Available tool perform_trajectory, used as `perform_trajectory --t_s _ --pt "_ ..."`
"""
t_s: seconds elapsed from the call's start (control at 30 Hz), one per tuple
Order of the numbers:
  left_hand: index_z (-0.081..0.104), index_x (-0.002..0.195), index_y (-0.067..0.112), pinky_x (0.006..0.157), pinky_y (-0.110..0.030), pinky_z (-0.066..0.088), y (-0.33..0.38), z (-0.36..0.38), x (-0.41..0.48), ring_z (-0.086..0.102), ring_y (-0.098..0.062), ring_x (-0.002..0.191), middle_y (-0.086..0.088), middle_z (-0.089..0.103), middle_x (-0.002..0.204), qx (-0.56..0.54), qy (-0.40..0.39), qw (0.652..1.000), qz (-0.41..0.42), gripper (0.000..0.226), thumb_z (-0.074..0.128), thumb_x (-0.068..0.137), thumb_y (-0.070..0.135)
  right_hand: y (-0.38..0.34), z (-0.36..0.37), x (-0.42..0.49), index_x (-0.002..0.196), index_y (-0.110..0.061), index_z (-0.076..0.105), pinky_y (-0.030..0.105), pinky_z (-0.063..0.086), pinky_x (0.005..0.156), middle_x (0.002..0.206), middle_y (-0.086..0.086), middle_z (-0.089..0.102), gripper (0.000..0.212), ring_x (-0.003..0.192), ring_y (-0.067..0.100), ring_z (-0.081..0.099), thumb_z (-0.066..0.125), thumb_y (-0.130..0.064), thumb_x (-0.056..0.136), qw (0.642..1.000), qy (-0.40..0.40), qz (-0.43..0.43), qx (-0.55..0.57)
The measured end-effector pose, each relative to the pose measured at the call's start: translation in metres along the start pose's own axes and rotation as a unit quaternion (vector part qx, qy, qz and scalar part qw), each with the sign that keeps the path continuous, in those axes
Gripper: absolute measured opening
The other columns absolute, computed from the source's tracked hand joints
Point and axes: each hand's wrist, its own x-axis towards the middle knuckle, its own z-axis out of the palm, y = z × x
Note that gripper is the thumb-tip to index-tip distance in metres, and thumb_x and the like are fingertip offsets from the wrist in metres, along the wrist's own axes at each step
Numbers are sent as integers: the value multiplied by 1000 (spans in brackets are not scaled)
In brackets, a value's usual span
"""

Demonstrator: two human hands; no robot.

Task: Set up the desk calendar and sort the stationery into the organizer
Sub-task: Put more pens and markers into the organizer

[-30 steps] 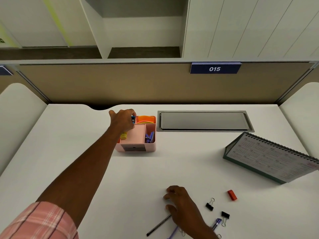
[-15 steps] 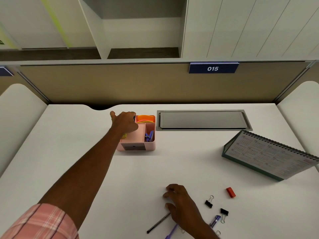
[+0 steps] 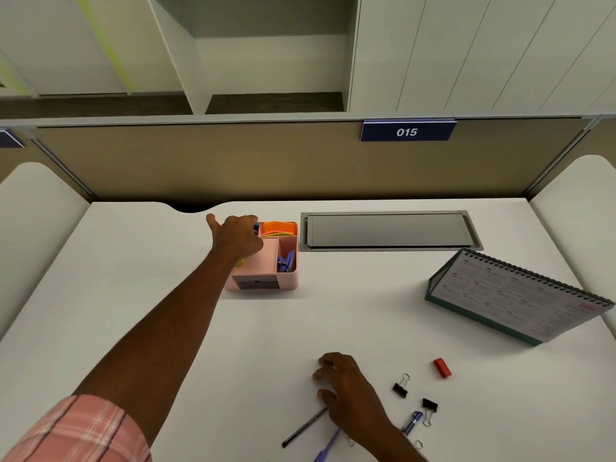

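Loose pens: A thin black pen (image 3: 305, 427), a lilac pen (image 3: 328, 445) and a blue-capped pen (image 3: 411, 421) are seen at the near edge of the white desk (image 3: 133, 295), partly hidden under the right hand.
Right hand: The right hand (image 3: 346, 391) is laid flat over the pens with fingers spread and slightly curled; nothing is seen to be gripped.
Clips and eraser: Two black binder clips (image 3: 401, 386) (image 3: 429, 408) and a small red block eraser (image 3: 442, 367) are left just to the right, still unsorted.
Calendar: The teal-based, spiral-bound desk calendar (image 3: 520, 295) is stood up at the right, well apart from the rest.
Organizer: The pink plastic organizer (image 3: 263, 278) is placed mid-desk; a purple clip (image 3: 286, 261) is held in its right compartment and orange and yellow paper (image 3: 278, 228) in the back one.
Left hand: The left hand (image 3: 238, 238) is reached over the organizer's left rear corner, fingers closed downward and thumb out; a blue item (image 3: 256, 227) and something yellow (image 3: 240, 261) are glimpsed at its edges, and what is held cannot be told.
Doing it well: The item is best lowered fully into its compartment before it is released, and the light box is not to be nudged on withdrawal.
Background: A grey metal cable hatch (image 3: 386, 231) and a blue plaque marked 015 (image 3: 407, 131) are seen beyond.
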Motion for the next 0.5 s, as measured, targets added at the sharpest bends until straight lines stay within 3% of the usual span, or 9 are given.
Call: perform_trajectory --t_s 0.13,0.3,0.5 --pt "59 139 22 118 -62 11 1 -1 -2 55 -27 129 -6 70 124 -18 44 999 -13 54 69 87 29 2 1 -1 125 -32 64 11 39 97 145 -18 41 36 136 -1 39 63 -26 89 1000 -2 -3 2" --pt "63 134 22 117 -58 11 16 -6 -23 52 -22 133 -5 68 127 -129 150 980 -8 50 64 84 13 3 2 1 126 -31 63 11 39 96 146 -17 41 36 136 0 41 62 -25 91 1000 -6 0 1" --pt "65 129 30 109 -50 33 49 -9 -89 61 -22 115 2 72 119 -262 226 938 -7 38 61 92 19 5 -2 1 125 -32 64 16 41 102 144 -13 48 35 134 5 45 59 -14 96 1000 -1 -11 12"
